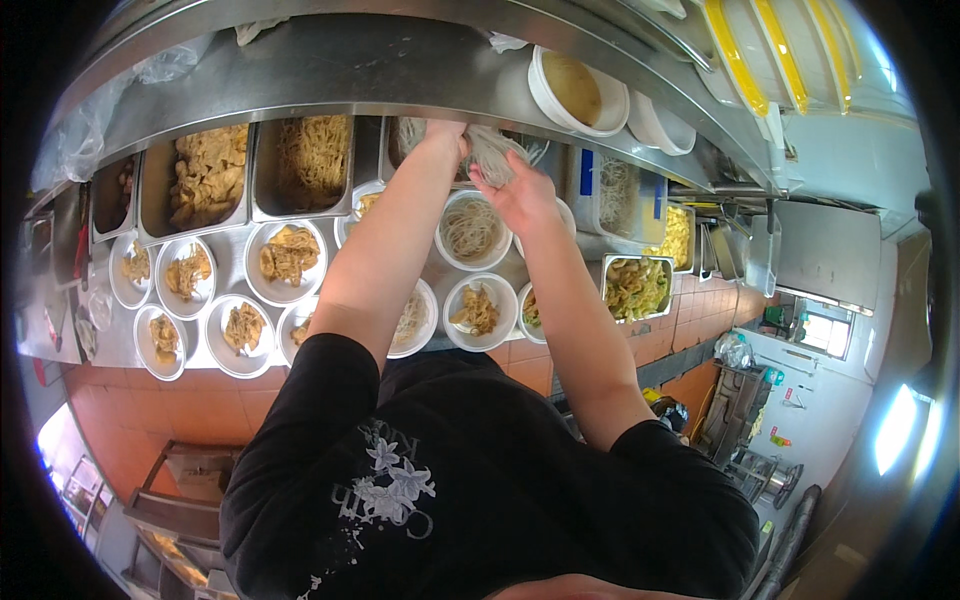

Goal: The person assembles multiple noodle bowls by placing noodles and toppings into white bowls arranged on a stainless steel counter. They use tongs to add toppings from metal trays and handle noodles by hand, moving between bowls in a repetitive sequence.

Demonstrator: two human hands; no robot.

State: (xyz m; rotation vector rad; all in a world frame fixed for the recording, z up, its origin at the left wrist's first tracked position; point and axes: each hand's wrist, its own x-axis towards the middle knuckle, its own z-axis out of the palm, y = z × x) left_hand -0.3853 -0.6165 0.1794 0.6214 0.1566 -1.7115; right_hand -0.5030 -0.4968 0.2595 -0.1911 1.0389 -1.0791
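A loose bundle of pale, translucent noodles [489,152] is held between my two hands over the back row of steel trays. My left hand [452,134] closes on its left side, the fingers partly hidden by the noodles and the shelf edge. From the right, my right hand [522,196] cups the bundle between thumb and fingers. More pale noodles lie in the tray [384,150] behind my left wrist. Just below my hands stands a white bowl [441,236] of noodles. Nearer to me, another bowl [477,343] contains brownish meat pieces.
Several white bowls [240,375] with brown food line the counter at left. Steel trays hold meat pieces [208,172], thin noodles [314,160] and leafy greens [638,287]. A steel shelf [380,75] overhangs the trays, with a tub of liquid [572,90] on it.
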